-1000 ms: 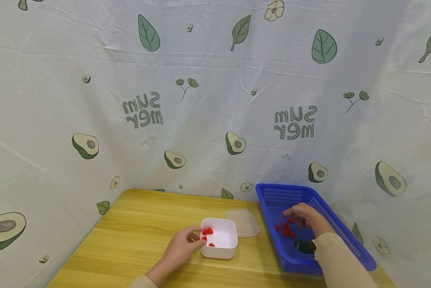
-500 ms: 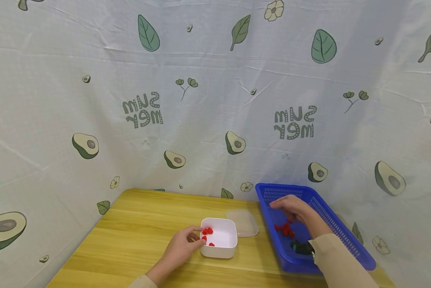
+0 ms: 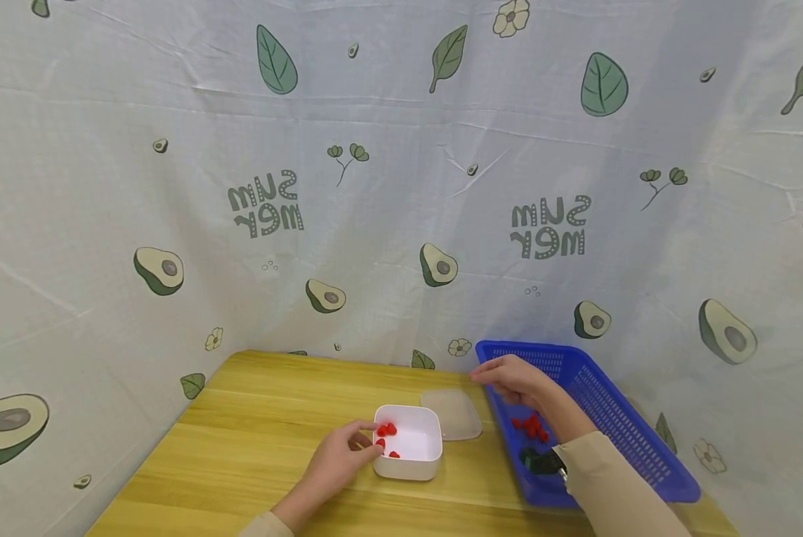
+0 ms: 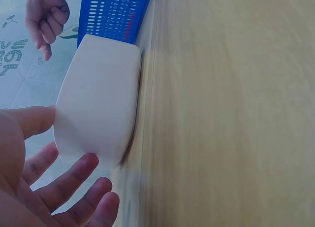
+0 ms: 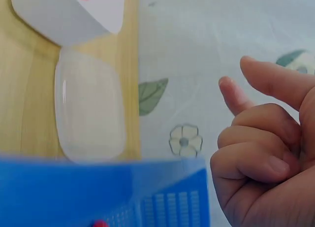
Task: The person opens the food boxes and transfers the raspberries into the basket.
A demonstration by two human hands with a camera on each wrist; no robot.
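Printed cloth (image 3: 374, 201) backs the table (image 3: 267, 410). Lower centre, the left hand (image 3: 339, 452), loosely spread, touches the box (image 3: 406, 470), likely steadying it; lower right, the right hand (image 3: 522, 384), thumb and index narrowly parted, any load unclear, hangs above the basket (image 3: 632, 429). Red pieces (image 3: 391, 429) lie in both containers.

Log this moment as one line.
left hand: touching white box | right hand: raised near blue basket, grip unclear | red pieces: some in box, some in basket | lid: off, beside box
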